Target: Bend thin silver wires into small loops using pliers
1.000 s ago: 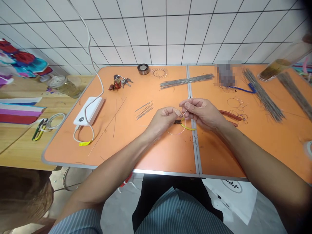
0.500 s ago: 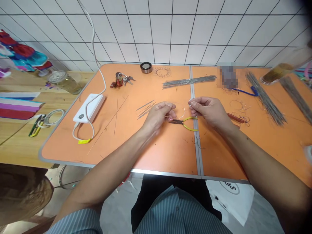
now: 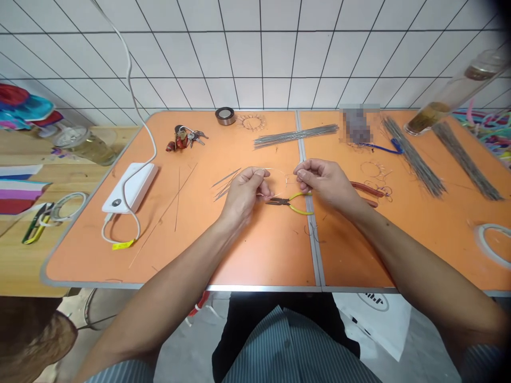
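Between my hands a thin wire point(image 3: 276, 169) curves in an open loop above the orange table. My left hand point(image 3: 248, 191) is closed, pinching one side of the wire. My right hand point(image 3: 324, 180) has thumb and fingers pressed together at the other side of the loop; the exact grip point is hidden. Just below the hands lie pliers with yellow handles point(image 3: 297, 208), jaws toward the left. Red-handled pliers point(image 3: 369, 188) lie partly behind my right hand. Several short cut wires point(image 3: 225, 180) rest beside my left hand.
Bundles of straight wire point(image 3: 295, 136) lie at the back and right point(image 3: 415, 157). A tape roll point(image 3: 225, 116), keys point(image 3: 191, 137) and a white power bank point(image 3: 130, 187) with a cable stand left. A tilted-looking glass bottle point(image 3: 433, 114) is far right. A metal seam point(image 3: 313, 234) crosses the table.
The view has swung to the right, so the tabletop things appear farther left. Both hands keep their pinch, and the wire loop between them shows in a different position.
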A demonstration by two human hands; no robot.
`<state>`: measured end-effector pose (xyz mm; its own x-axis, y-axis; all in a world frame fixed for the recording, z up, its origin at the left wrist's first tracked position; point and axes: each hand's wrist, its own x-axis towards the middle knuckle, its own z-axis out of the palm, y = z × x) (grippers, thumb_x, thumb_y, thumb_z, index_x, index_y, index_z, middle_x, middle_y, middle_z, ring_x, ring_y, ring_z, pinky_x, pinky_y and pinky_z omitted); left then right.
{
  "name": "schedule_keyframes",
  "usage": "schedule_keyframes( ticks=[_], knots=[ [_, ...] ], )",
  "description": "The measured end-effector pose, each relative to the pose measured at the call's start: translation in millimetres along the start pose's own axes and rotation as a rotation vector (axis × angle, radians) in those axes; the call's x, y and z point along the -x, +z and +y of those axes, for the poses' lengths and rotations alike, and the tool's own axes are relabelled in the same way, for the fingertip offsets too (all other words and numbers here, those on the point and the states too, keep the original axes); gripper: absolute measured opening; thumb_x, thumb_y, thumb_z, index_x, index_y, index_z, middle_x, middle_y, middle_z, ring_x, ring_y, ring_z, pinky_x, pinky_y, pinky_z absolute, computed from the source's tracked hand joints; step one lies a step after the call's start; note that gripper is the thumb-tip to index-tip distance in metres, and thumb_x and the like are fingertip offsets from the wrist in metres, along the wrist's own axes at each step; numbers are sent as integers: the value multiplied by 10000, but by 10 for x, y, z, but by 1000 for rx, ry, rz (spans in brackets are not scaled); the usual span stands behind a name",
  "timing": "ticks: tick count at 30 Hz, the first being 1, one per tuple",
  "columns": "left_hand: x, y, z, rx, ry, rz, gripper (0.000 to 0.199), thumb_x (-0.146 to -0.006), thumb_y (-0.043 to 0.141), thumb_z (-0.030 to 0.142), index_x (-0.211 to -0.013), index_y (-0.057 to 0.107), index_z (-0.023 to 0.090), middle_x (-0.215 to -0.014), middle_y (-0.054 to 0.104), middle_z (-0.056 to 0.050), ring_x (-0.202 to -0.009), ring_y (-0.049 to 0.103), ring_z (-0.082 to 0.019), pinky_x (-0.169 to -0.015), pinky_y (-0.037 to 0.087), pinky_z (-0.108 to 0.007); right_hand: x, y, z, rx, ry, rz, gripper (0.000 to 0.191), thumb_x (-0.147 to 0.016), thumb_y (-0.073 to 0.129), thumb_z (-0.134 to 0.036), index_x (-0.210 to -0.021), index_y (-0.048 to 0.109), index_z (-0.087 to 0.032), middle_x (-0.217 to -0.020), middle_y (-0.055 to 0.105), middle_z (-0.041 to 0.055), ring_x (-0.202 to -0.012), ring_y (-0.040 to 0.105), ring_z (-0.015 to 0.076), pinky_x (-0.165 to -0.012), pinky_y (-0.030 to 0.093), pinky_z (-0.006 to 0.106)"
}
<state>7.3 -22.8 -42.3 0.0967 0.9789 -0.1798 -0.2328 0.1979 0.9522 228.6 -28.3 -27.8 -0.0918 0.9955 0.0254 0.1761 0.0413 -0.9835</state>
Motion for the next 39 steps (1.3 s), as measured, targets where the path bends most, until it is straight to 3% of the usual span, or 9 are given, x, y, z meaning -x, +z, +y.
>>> schedule_keyframes(
  ticks=[4, 8, 12, 17, 32, 39],
  knots=[
    [-2, -11, 1, -21, 6, 18, 159, -1005, 673, 341, -934, 684, 199, -570, 616, 29, -548, 638, -145, -568, 542, -226, 30, -4, 29, 248, -143, -40, 268, -999, 694, -335, -1204, 802, -200, -959, 766, 42, -802, 700, 184, -766, 580, 341],
    [5, 0, 8, -25, -12, 26, 151, -993, 683, 336, -932, 685, 198, -571, 620, 24, -552, 638, -149, -563, 547, -228, 15, -20, 83, 568, -401, -40, 303, -1002, 735, -291, -1277, 832, -210, -1079, 804, 71, -928, 714, 228, -875, 560, 373],
    [13, 5, 12, -30, -27, 28, 156, -986, 694, 336, -922, 690, 194, -565, 621, 20, -558, 652, -155, -562, 556, -232, -21, -50, 165, 680, -537, -65, 257, -1070, 671, -279, -1255, 834, -208, -1068, 794, 83, -984, 726, 247, -920, 550, 377],
    [13, -6, 9, -21, -54, 38, 141, -973, 709, 325, -938, 702, 188, -580, 633, 19, -573, 673, -156, -564, 569, -226, -15, -78, 205, 735, -621, -96, 331, -1149, 560, -356, -1329, 793, -205, -1094, 762, 109, -1030, 720, 267, -929, 553, 393],
    [34, -22, 36, -11, -98, 60, 198, -904, 776, 358, -958, 696, 185, -584, 625, 31, -563, 661, -142, -571, 569, -218, -37, -34, 212, 746, -572, -139, 320, -1143, 521, -333, -1311, 772, -226, -1161, 763, 139, -1071, 708, 291, -978, 555, 437],
    [9, -29, 7, -52, -96, 34, 217, -857, 790, 353, -957, 704, 182, -627, 672, 9, -579, 684, -156, -608, 603, -257, -28, 5, 53, 490, -305, -80, 310, -1054, 573, -241, -1211, 838, -201, -1125, 818, 89, -990, 741, 230, -907, 553, 362]
  ],
)
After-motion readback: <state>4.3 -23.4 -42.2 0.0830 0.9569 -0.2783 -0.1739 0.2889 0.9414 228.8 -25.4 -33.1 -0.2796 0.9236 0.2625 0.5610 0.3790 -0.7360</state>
